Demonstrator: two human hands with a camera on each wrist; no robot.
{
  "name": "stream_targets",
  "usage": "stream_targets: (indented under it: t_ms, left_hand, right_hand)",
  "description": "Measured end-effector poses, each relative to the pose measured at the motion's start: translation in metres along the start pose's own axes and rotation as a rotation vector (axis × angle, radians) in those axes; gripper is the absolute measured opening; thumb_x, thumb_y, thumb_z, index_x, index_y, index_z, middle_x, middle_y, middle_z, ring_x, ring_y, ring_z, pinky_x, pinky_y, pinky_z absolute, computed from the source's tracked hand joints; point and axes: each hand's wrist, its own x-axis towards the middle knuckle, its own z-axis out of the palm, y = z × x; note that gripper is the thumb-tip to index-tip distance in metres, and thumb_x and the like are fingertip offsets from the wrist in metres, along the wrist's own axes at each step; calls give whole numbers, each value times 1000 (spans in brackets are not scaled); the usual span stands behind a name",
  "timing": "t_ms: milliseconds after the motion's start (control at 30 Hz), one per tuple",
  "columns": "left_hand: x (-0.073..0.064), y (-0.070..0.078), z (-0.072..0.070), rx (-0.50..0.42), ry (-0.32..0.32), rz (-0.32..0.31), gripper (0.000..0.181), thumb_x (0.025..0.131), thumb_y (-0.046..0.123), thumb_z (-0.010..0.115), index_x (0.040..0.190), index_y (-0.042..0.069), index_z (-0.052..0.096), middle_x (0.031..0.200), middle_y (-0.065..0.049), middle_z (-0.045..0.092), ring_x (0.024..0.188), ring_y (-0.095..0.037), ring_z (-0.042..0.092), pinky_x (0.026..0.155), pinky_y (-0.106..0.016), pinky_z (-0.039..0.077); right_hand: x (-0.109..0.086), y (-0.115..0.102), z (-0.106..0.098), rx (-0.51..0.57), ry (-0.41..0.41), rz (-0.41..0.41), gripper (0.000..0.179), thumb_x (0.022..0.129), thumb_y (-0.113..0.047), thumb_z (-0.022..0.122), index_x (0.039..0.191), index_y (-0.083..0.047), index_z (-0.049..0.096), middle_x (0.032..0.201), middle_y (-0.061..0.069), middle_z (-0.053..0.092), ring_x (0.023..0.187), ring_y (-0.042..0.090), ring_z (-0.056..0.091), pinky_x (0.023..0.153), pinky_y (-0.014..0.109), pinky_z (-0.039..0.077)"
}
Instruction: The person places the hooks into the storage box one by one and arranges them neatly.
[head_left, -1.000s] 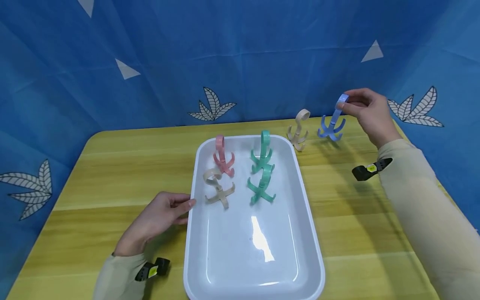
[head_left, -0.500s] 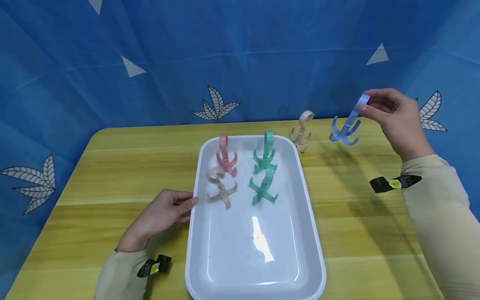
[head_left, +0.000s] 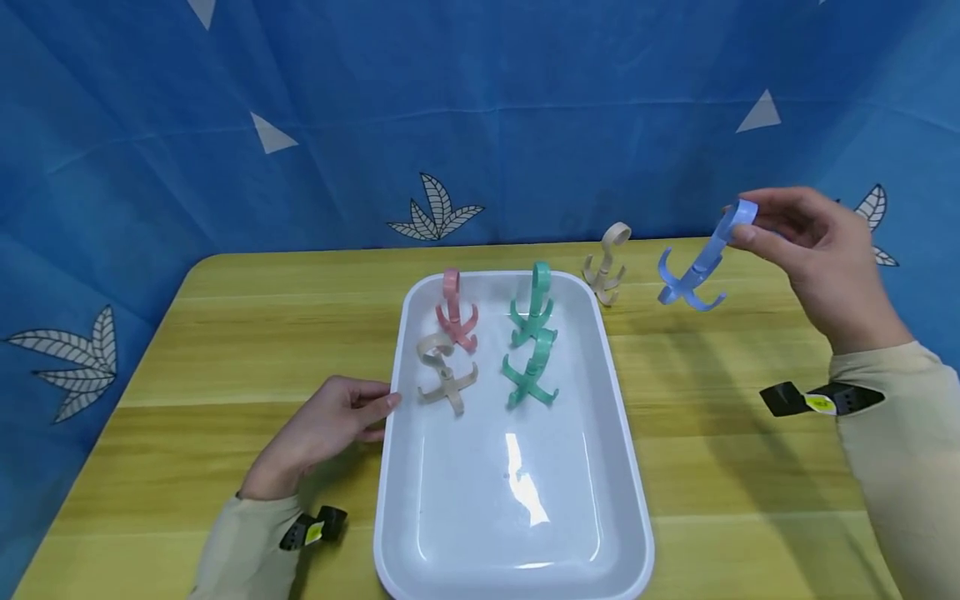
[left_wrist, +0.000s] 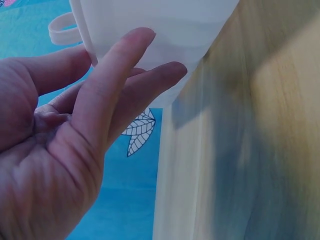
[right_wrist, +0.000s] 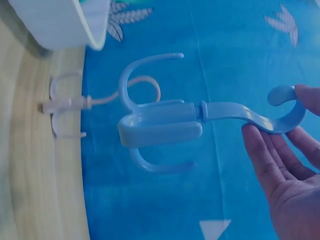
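Note:
My right hand [head_left: 825, 258] pinches the curved top of a blue four-prong hanging hook [head_left: 697, 267], which hangs tilted in the air with its prongs down and to the left. The right wrist view shows the same blue hook [right_wrist: 165, 120] between thumb and fingers. At the left rim of a white tray [head_left: 517, 492], my left hand [head_left: 330, 425] holds the edge, its thumb over the rim and its fingers against the outer wall [left_wrist: 165, 40]. Inside the tray stand a pink hook [head_left: 453, 312], a beige hook [head_left: 448, 385] and two green hooks [head_left: 534, 312].
Another beige hook [head_left: 606, 267] stands on the wooden table [head_left: 292, 325], just outside the tray's far right corner. A blue patterned cloth [head_left: 480, 125] hangs behind the table's far edge.
My right hand has lifted the blue hook off the table and carried it right and nearer, tilting and turning it. My left hand keeps its place at the tray rim.

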Motion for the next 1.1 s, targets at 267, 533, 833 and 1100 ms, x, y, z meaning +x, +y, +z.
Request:
stream_targets:
  t_ms: [267, 533, 833, 1100]
  left_hand:
    - [2, 0, 3, 8, -8, 13, 36, 102, 13, 56, 129, -12, 57, 115, -20, 65, 101, -27, 65, 79, -35, 59]
    - [2, -1, 3, 4, 10, -4, 37, 102, 14, 56, 130, -11, 57, 116, -20, 65, 102, -27, 65, 79, -34, 59]
    - [-2, -5, 3, -15, -1, -22, 35, 102, 12, 55, 129, -12, 57, 116, -20, 65, 103, -27, 65, 80, -35, 59]
    - [1, -3, 1, -7, -2, 5, 37, 103, 12, 54, 131, -12, 55, 120, -23, 63, 104, -29, 64, 81, -34, 58]
  right_hand:
    - [-20, -15, 9, -223, -40, -55, 38, 94, -3, 65, 133, -2, 60, 121, 7, 60, 105, 15, 58, 84, 10, 48]
    - [-26, -18, 21, -227, -62, -106, 37, 92, 3, 66, 128, -2, 63, 114, 5, 63, 99, 13, 62, 82, 11, 50]
    - [-39, -21, 36, -140, -215, -92, 38, 91, 9, 64, 127, 1, 61, 118, 9, 60, 100, 12, 66, 84, 18, 54]
    - [-43, -36, 49, -108, -333, -139, 37, 88, 12, 66, 124, 5, 62, 116, 13, 63, 98, 18, 68, 82, 26, 56]
